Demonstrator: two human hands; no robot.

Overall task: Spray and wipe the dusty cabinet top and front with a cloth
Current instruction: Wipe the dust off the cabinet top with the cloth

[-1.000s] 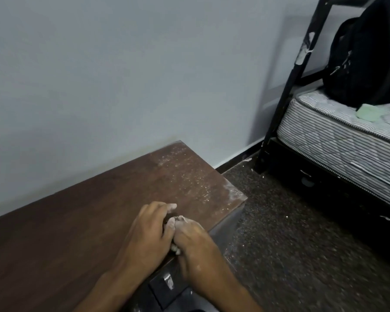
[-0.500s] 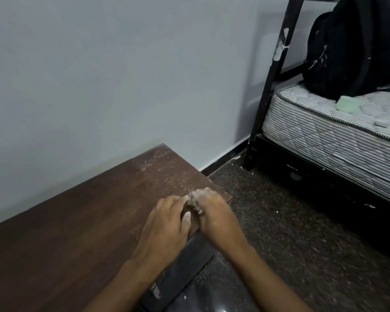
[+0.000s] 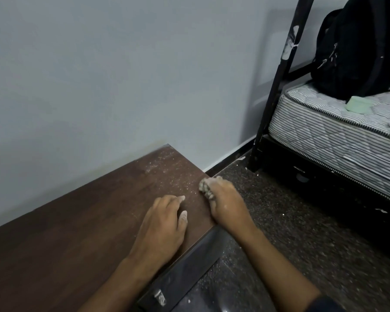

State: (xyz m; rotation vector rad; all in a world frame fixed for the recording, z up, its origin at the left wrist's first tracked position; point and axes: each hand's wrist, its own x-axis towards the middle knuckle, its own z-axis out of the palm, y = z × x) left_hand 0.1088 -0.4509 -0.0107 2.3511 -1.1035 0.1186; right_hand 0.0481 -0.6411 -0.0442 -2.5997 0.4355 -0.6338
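Head view: both hands on the dusty cabinet top point(image 3: 113, 212); no cloth or spray bottle visible.
Left hand point(image 3: 160, 228) lies flat, fingers straight, holding nothing, near the cabinet's right edge; right hand point(image 3: 221, 203) at that edge, dusty fingers point(image 3: 206, 189) curled, contents unclear; top judged rigid, heavy; dust loose, easily scattered.

The cabinet top point(image 3: 77, 221) sits against the wall point(image 3: 122, 75), which is behind it. Dust specks point(image 3: 173, 172) lie on the far right corner of the top. The left hand point(image 3: 162, 224) rests on the top, near its right edge. The right hand point(image 3: 221, 199) is just to the right of it, at that edge. The cabinet front point(image 3: 189, 269) is below the hands. The floor point(image 3: 302, 233) is to the right. A bed frame post point(image 3: 277, 86) stands on the floor by the wall. The mattress point(image 3: 338, 131) lies to the right of the post, with a backpack point(image 3: 358, 46) on it.
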